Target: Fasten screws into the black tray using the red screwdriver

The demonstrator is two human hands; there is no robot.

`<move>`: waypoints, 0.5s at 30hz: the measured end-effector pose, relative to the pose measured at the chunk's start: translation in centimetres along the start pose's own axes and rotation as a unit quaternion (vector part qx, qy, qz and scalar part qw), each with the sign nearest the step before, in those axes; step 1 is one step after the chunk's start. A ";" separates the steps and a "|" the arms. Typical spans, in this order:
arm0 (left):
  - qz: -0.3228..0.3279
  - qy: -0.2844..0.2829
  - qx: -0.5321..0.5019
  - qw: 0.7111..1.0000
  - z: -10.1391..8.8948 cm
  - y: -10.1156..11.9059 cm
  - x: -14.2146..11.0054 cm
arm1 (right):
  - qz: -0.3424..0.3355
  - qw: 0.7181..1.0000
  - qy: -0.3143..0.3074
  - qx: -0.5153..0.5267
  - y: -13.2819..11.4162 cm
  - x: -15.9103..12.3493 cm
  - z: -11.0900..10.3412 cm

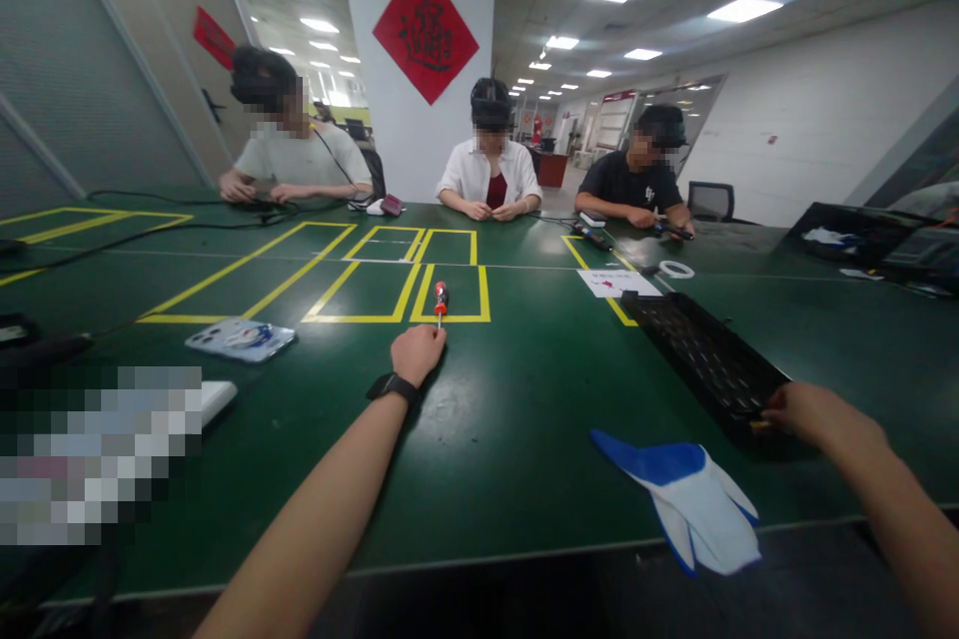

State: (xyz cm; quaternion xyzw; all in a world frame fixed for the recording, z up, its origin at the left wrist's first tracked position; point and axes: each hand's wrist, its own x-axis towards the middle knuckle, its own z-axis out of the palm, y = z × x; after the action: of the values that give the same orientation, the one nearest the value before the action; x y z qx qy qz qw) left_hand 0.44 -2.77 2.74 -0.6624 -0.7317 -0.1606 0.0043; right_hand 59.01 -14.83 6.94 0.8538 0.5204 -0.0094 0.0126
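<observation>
My left hand (418,354), wearing a black wristband, is closed over the middle of the green table. From its fingers the thin shaft of a screwdriver (441,298) sticks out, with the red and black handle pointing away from me. On the right, my right hand (828,416) has its fingers pinched together at the near end of a long black tray (693,349). Small thin pieces lie in rows inside the tray. A small yellowish bit shows at those fingertips, but what they hold is too small to name.
A blue and white glove (696,494) lies near the front edge. At left is a phone in a patterned case (241,338). Yellow tape (360,319) marks rectangles on the table (524,459). A paper sheet (618,283) and white tape roll (676,270) lie beyond the tray. Several people sit opposite.
</observation>
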 end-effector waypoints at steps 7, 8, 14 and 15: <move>-0.007 -0.014 -0.002 1.000 -0.6 0.3 -0.3 | 0.005 0.999 -0.029 0.025 -0.4 -1.1 -0.5; -0.009 -0.016 -0.002 1.000 -0.6 0.3 -0.3 | 0.003 0.999 -0.031 0.028 -0.3 -1.1 -0.5; -0.002 -0.010 -0.002 1.000 -0.3 0.1 -0.2 | -0.015 0.998 -0.047 0.026 -0.4 -0.5 -0.5; -0.001 -0.009 -0.004 1.000 -0.3 0.1 -0.2 | -0.013 0.998 -0.051 0.020 -0.5 -0.4 -0.6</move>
State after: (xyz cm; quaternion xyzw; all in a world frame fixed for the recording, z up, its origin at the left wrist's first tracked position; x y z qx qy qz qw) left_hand 0.52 -3.06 2.96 -0.6629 -0.7320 -0.1572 -0.0049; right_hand 58.37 -14.94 7.53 0.8452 0.5302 -0.0629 0.0221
